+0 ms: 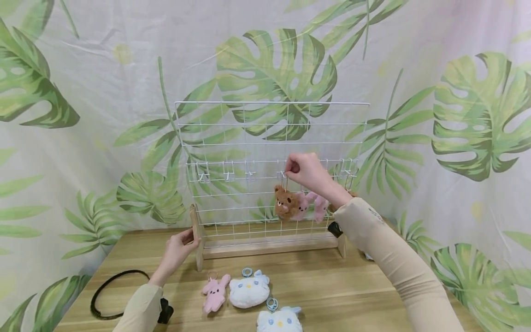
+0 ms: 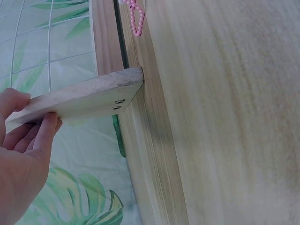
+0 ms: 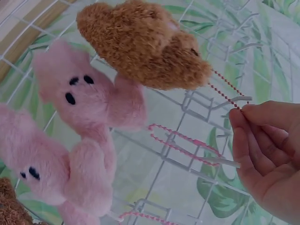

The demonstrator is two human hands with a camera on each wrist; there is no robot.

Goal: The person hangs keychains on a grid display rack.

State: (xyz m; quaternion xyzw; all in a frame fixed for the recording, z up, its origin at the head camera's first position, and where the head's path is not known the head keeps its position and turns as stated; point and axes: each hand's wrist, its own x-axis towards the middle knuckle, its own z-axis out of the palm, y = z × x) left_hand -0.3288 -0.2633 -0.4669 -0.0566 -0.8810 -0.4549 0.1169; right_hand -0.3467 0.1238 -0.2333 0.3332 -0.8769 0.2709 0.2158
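My right hand (image 1: 310,173) pinches the bead chain (image 3: 225,86) of a brown plush bear (image 1: 284,203) between thumb and forefinger. The chain is at the tip of a white hook (image 3: 236,100) on the wire grid; whether the hook bears its weight I cannot tell. Next to the bear, pink plush bunnies (image 3: 84,86) dangle by pink bead chains (image 3: 185,143) from neighbouring hooks. At the rack's left end, my left hand (image 1: 179,251) holds the wooden side post (image 2: 93,93), thumb on one face and fingers on the other.
On the table (image 1: 323,286) in front of the rack lie a pink plush bunny (image 1: 215,293) and two white plush cat heads (image 1: 249,290) with blue rings. A black cord loop (image 1: 99,290) lies at the left. More white hooks (image 1: 228,171) line the grid, before a leaf-print curtain (image 1: 265,55).
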